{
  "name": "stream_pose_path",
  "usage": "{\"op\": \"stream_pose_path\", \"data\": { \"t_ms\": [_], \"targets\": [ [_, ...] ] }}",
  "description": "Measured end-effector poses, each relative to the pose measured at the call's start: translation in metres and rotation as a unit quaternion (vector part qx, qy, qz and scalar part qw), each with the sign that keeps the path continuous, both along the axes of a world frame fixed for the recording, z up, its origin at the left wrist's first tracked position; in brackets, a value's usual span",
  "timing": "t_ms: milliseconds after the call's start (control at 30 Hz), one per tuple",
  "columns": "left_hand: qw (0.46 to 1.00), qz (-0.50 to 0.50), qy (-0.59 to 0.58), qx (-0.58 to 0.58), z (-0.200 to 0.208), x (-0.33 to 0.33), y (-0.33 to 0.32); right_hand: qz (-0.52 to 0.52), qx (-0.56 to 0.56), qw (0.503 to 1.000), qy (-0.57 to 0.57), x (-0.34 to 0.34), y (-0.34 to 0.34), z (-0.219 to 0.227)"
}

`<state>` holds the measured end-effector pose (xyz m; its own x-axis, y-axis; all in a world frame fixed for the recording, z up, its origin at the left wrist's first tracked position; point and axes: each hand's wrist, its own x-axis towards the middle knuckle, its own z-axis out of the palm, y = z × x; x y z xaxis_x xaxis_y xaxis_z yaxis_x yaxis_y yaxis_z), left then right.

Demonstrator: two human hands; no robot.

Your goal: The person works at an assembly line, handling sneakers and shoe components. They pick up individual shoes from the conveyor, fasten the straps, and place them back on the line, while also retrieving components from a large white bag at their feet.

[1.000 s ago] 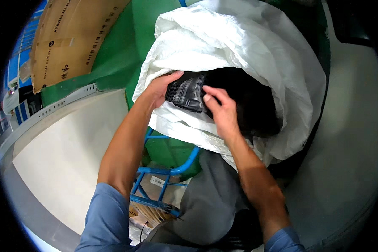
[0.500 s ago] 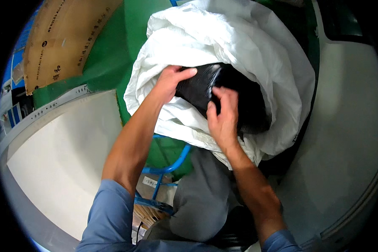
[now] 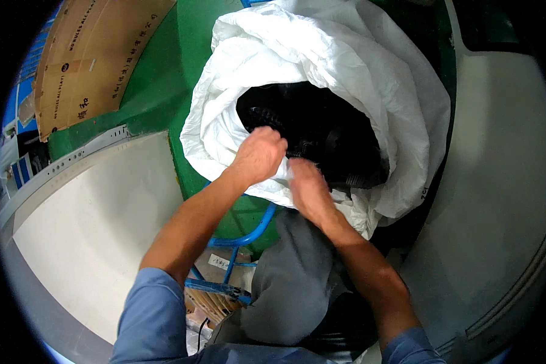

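A large white sack (image 3: 273,57) stands in front of me, its rim bunched around a wide mouth. Dark black cloth-like material (image 3: 321,133) with a ribbed texture fills that mouth; single pieces are hard to make out. At its near left edge, my left hand (image 3: 259,156) is closed with curled fingers, and what they hold is hidden. Close beside it, my right hand (image 3: 309,187) is over the sack's near rim, its fingers smeared by motion. A small gap shows between the hands.
White-topped surfaces lie at the left (image 3: 103,224) and right (image 3: 479,176). A brown cardboard sheet (image 3: 94,64) stands at the upper left above the green floor (image 3: 164,67). Blue metal tubing (image 3: 258,233) runs below the sack, beside my grey-trousered leg (image 3: 288,285).
My left hand has come off the black material's upper left edge and moved nearer. My right hand has drawn back toward me. The lifted black piece now lies lower, its shiny strip out of sight.
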<state>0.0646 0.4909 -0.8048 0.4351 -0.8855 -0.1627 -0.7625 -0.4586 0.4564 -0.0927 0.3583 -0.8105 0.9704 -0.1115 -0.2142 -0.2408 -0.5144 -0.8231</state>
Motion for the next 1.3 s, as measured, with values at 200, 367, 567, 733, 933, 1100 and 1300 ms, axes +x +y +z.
{"op": "stream_pose_path", "data": {
  "t_ms": [200, 367, 567, 733, 933, 1100, 1300],
  "targets": [
    [0.904, -0.124, 0.108, 0.395, 0.018, -0.027, 0.068, 0.239, 0.312, 0.892, 0.226, -0.002, 0.012, 0.018],
    [0.861, 0.040, 0.074, 0.501, -0.017, -0.018, 0.068, 0.074, 0.314, 0.893, 0.314, 0.013, 0.026, 0.001],
    [0.813, 0.230, 0.235, 0.481, -0.091, 0.035, 0.135, 0.056, -0.094, 0.994, -0.016, 0.039, 0.044, -0.046],
    [0.545, 0.695, 0.450, 0.134, -0.056, 0.053, 0.074, 0.137, -0.182, 0.967, 0.111, 0.048, 0.053, -0.071],
    [0.580, 0.696, 0.417, 0.076, -0.030, 0.030, 0.058, 0.169, -0.220, 0.960, 0.036, 0.040, 0.055, -0.078],
    [0.487, 0.641, 0.576, 0.146, -0.006, 0.034, 0.080, 0.142, -0.191, 0.967, -0.088, 0.002, 0.036, -0.068],
    [0.481, 0.636, 0.549, 0.248, 0.001, 0.020, 0.057, 0.178, -0.164, 0.965, -0.101, -0.015, 0.031, -0.056]
  ]
}}
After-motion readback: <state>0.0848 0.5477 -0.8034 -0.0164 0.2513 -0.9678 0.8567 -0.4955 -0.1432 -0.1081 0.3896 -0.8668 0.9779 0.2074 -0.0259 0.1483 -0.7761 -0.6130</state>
